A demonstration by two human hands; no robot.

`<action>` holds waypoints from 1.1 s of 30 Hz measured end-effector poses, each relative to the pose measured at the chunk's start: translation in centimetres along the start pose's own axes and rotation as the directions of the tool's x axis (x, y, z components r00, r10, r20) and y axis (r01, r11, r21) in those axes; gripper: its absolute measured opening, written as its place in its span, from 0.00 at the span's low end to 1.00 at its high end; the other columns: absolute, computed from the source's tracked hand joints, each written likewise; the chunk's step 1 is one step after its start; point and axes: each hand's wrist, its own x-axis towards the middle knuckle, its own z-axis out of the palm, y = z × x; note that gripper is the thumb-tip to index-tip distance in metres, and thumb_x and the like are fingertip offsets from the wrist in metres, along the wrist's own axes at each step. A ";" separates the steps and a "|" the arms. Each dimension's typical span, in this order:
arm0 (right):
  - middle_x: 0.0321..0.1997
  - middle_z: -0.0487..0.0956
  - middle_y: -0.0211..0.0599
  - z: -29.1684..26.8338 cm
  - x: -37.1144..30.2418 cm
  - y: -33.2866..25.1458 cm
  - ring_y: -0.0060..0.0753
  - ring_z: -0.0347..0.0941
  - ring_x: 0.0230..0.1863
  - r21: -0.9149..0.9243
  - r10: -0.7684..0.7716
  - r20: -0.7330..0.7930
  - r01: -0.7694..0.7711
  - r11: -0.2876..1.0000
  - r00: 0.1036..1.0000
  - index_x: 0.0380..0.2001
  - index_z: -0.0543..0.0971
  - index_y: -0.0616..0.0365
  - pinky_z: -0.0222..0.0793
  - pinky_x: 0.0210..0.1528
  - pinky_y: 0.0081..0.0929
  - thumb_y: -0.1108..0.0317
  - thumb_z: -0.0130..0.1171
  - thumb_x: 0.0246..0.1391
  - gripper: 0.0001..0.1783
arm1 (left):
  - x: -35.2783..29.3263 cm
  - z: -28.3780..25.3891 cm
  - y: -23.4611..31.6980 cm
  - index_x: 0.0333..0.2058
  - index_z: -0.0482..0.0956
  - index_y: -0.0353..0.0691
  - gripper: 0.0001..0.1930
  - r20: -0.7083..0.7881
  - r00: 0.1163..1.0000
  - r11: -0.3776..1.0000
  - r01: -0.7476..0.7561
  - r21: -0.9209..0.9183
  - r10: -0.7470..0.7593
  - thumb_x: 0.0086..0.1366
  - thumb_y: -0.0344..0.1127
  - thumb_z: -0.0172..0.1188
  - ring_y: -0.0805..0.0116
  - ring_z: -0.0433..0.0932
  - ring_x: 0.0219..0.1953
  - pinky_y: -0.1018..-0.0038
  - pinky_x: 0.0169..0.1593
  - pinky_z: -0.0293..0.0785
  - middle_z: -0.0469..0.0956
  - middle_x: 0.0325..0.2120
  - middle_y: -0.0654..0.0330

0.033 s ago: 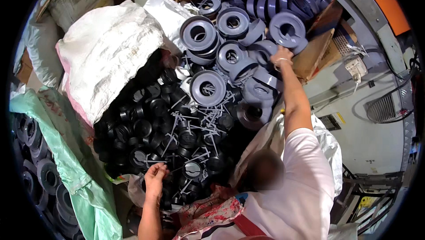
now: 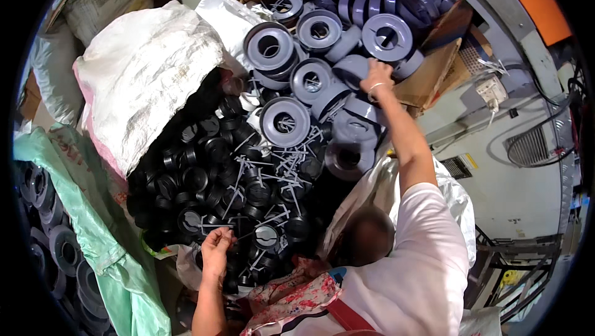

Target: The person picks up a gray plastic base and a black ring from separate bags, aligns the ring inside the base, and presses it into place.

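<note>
My right hand (image 2: 377, 77) reaches far into the pile, with its fingers curled on the edge of a tilted grey plastic ring (image 2: 351, 70). Just beyond the fingertips lies a wide flanged grey ring (image 2: 387, 36). Close to me, my left hand (image 2: 217, 250) is closed in a pinch over the pile. What it pinches, if anything, I cannot make out. A thin grey plastic stick (image 2: 214, 225) lies at its fingertips. Around it are many round black plastic caps (image 2: 195, 179). Another grey ring (image 2: 285, 123), with sticks inside its hole, sits between the hands.
A white woven sack (image 2: 149, 69) spills the black parts at left. Further left, a green sack (image 2: 80, 218) stands beside more dark rings (image 2: 66, 249). Purplish rings (image 2: 372, 4) fill a cardboard box (image 2: 437, 69) at the back. A grey machine cabinet (image 2: 489, 193) borders the right.
My right hand has shifted left from the flanged ring's lower edge, and the tilted ring beside it has moved left too. The view has drifted slightly; my left hand keeps its pinch.
</note>
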 end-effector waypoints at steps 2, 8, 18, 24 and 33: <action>0.52 0.64 0.36 -0.8 -3.8 -2.2 0.46 0.51 0.60 -0.063 -0.180 -0.123 0.173 0.983 0.976 0.55 0.60 0.48 0.60 0.50 0.55 0.67 0.61 0.35 0.39 | -0.2 0.1 0.1 0.36 0.74 0.35 0.08 0.020 0.999 1.000 -0.029 -0.012 0.029 0.59 0.31 0.57 0.78 0.73 0.29 0.83 0.36 0.67 0.75 0.29 0.65; 0.47 0.67 0.46 -6.7 -17.0 -10.4 0.50 0.56 0.54 0.191 -0.610 0.117 0.585 0.788 0.784 0.47 0.68 0.54 0.62 0.52 0.38 0.60 0.65 0.26 0.36 | -0.3 -2.0 -0.1 0.39 0.74 0.39 0.10 -0.153 0.981 0.989 -0.128 -0.070 0.116 0.60 0.35 0.57 0.80 0.72 0.31 0.83 0.36 0.66 0.75 0.30 0.68; 0.55 0.66 0.52 -8.7 -14.1 -12.7 0.43 0.62 0.56 0.695 -0.598 -0.213 0.550 0.463 0.773 0.53 0.64 0.63 0.56 0.60 0.34 0.56 0.65 0.35 0.41 | 1.4 -7.5 -0.7 0.60 0.54 0.45 0.38 -0.386 0.922 0.981 -0.061 -0.185 -0.016 0.57 0.62 0.51 0.56 0.55 0.60 0.56 0.57 0.52 0.58 0.59 0.56; 0.50 0.67 0.54 -4.0 10.4 -3.9 0.52 0.61 0.54 0.196 0.012 -0.416 0.077 0.978 0.909 0.49 0.61 0.68 0.58 0.56 0.40 0.50 0.70 0.29 0.47 | 3.0 -6.4 -1.0 0.56 0.62 0.44 0.30 -0.426 0.905 0.993 -0.058 -0.107 0.007 0.61 0.54 0.52 0.67 0.67 0.51 0.69 0.52 0.60 0.68 0.51 0.61; 0.55 0.66 0.60 -1.2 21.2 -1.9 0.45 0.66 0.55 0.732 0.263 0.078 -0.234 0.640 0.962 0.54 0.57 0.79 0.62 0.55 0.31 0.45 0.73 0.25 0.61 | 3.6 -5.5 0.3 0.49 0.69 0.40 0.22 -0.362 0.932 0.996 -0.025 -0.091 -0.010 0.61 0.47 0.55 0.72 0.74 0.41 0.77 0.43 0.67 0.76 0.40 0.62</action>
